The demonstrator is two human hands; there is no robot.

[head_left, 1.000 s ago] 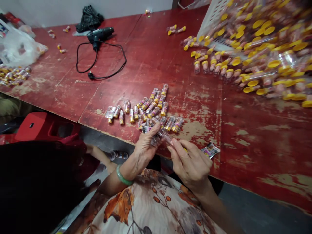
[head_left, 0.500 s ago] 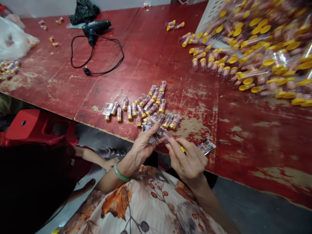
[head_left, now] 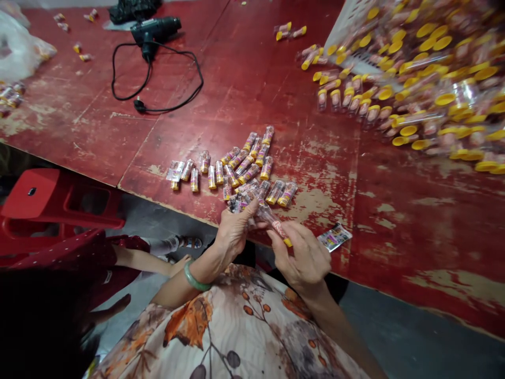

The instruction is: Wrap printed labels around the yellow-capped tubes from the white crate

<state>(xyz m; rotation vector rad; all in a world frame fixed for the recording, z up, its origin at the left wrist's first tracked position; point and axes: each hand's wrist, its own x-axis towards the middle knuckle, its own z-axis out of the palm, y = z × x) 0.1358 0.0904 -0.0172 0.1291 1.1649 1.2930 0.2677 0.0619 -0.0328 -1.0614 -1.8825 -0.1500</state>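
Both my hands hold a transparent plastic tube point(head_left: 273, 221) with a yellow cap, slanting down to the right above the table edge. My left hand point(head_left: 236, 231), wearing a green bangle, grips its upper end, and my right hand point(head_left: 303, 252) pinches it near the cap. Just beyond my left fingers lies a loose group of small labelled yellow-capped tubes point(head_left: 244, 168) on the worn red table point(head_left: 315, 158). A small printed label point(head_left: 334, 238) lies to the right of my right hand.
A heap of capped tubes point(head_left: 418, 89) spills from a white plastic crate point(head_left: 343, 37) at upper right. A glue gun point(head_left: 153, 31) and its black cord lie at the far left of the table. A seated person's leg point(head_left: 145, 263) and a red stool point(head_left: 59, 200) are below the table edge.
The tube now slants more steeply, with its yellow cap showing below my right fingers. The table scene has shifted slightly up in view. The nearby person's leg shows more.
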